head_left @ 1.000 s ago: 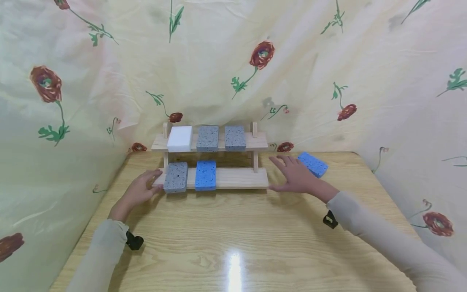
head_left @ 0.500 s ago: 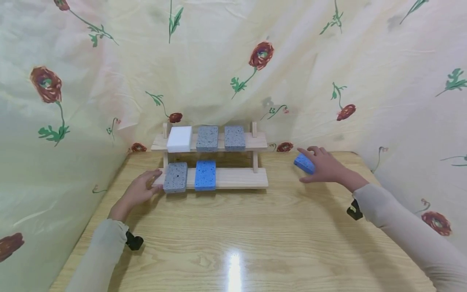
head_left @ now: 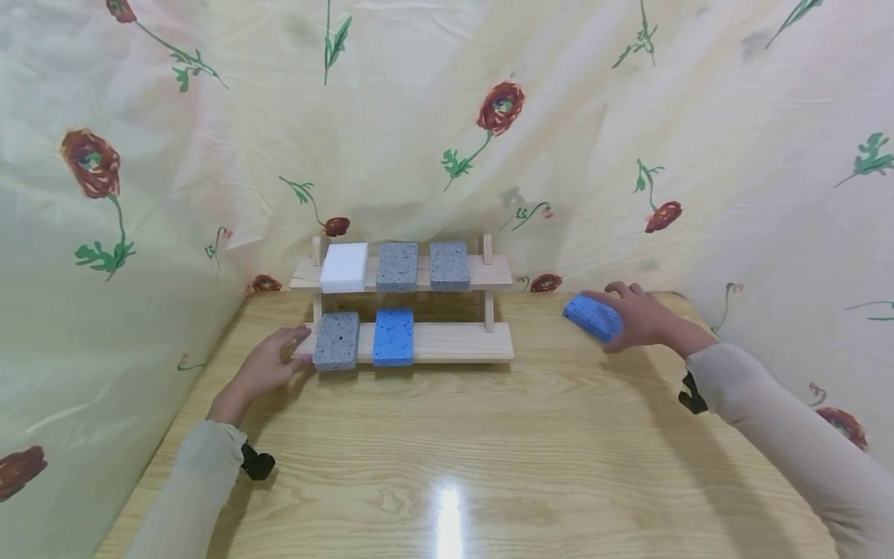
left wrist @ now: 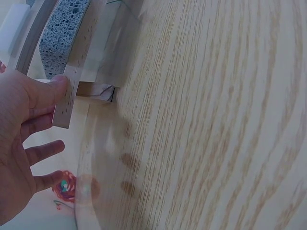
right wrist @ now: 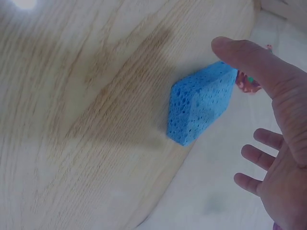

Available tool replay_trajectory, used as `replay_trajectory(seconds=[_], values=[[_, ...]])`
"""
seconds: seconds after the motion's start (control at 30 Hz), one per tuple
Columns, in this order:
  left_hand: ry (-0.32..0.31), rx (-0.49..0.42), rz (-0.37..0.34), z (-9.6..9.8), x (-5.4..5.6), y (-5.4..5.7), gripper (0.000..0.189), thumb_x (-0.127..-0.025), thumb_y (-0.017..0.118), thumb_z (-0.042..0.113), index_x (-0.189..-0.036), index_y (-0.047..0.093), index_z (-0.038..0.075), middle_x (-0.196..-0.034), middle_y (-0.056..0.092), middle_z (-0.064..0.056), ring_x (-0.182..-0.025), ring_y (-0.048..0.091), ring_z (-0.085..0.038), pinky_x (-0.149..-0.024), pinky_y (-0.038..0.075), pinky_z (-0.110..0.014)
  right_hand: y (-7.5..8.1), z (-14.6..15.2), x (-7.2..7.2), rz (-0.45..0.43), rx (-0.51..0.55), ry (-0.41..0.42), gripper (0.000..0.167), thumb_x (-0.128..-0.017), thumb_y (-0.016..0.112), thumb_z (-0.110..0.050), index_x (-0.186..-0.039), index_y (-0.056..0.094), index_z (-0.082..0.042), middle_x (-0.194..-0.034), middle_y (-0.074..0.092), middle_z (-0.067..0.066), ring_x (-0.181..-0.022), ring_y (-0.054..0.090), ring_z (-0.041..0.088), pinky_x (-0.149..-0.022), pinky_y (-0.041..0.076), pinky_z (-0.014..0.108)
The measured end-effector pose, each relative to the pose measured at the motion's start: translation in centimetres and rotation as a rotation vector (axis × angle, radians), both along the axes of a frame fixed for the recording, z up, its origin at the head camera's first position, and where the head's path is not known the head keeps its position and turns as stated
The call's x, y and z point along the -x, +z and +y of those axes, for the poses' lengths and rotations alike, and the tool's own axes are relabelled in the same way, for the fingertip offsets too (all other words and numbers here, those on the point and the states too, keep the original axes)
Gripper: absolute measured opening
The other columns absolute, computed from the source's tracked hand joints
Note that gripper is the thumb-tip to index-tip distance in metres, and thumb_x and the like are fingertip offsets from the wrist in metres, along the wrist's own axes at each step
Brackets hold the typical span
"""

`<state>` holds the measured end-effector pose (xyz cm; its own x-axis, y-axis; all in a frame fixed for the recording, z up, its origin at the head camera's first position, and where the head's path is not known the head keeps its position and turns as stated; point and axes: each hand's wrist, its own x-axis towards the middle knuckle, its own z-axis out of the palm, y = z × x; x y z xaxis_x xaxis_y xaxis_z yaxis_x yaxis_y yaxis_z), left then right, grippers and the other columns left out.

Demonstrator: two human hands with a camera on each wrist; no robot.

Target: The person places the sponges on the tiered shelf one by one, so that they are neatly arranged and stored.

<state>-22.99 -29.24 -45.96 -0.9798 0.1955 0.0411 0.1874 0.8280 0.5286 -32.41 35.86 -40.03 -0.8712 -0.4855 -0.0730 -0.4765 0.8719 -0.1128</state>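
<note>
A two-tier wooden shelf [head_left: 454, 341] stands at the back of the table. My left hand [head_left: 268, 361] holds the left end of its lower board; in the left wrist view the thumb [left wrist: 57, 86] lies on the board, with other fingers spread apart. A grey sponge [head_left: 337, 340] sits beside that hand, with a blue sponge [head_left: 393, 336] to its right. My right hand [head_left: 639, 317] is at the right end of another blue sponge [head_left: 590, 317] on the table. Its thumb and fingers are spread about that sponge [right wrist: 201, 105], without a visible grip.
On the upper board lie a white sponge [head_left: 344, 266] and two grey sponges, one in the middle [head_left: 397, 266] and one at the right [head_left: 449, 265]. A flowered cloth [head_left: 419, 140] hangs behind and beside the wooden table [head_left: 419, 435].
My right hand has moved right from beside the shelf to the loose blue sponge, then slid towards that sponge's right end. My left hand has stayed on the shelf.
</note>
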Motion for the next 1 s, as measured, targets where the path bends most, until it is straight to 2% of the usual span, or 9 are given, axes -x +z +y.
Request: replay_trajectory(seconds=[0.33, 0.63, 1.0], values=[[0.007, 0.003, -0.014, -0.2, 0.3, -0.3, 0.057, -0.101, 0.063, 0.024, -0.151, 0.045, 0.002, -0.161, 0.037, -0.025, -0.148, 0.031, -0.049, -0.120, 0.026, -0.068, -1.2, 1.0, 2.0, -0.022, -0.048, 0.008, 0.116, -0.061, 0.099, -0.033, -0.156, 0.035, -0.019, -0.146, 0.041, 0.033, -0.124, 0.040, 0.058, -0.097, 0.037, 0.082], [-0.003, -0.004, 0.015, -0.3, 0.4, -0.5, 0.057, -0.100, 0.065, 0.023, -0.149, 0.047, 0.001, -0.160, 0.039, -0.024, -0.146, 0.034, -0.049, -0.120, 0.027, -0.067, -2.1, 1.4, 3.3, -0.054, -0.082, 0.014, 0.116, -0.062, 0.098, -0.031, -0.156, 0.032, -0.018, -0.146, 0.040, 0.033, -0.122, 0.041, 0.058, -0.098, 0.039, 0.081], [0.007, -0.010, -0.010, -0.3, 0.4, -0.4, 0.057, -0.101, 0.065, 0.022, -0.151, 0.046, 0.002, -0.161, 0.038, -0.023, -0.148, 0.033, -0.049, -0.120, 0.027, -0.068, -2.6, 1.2, 4.2, -0.142, -0.080, -0.029, 0.118, -0.062, 0.099, -0.027, -0.158, 0.031, -0.018, -0.143, 0.042, 0.032, -0.119, 0.041, 0.054, -0.096, 0.041, 0.079]])
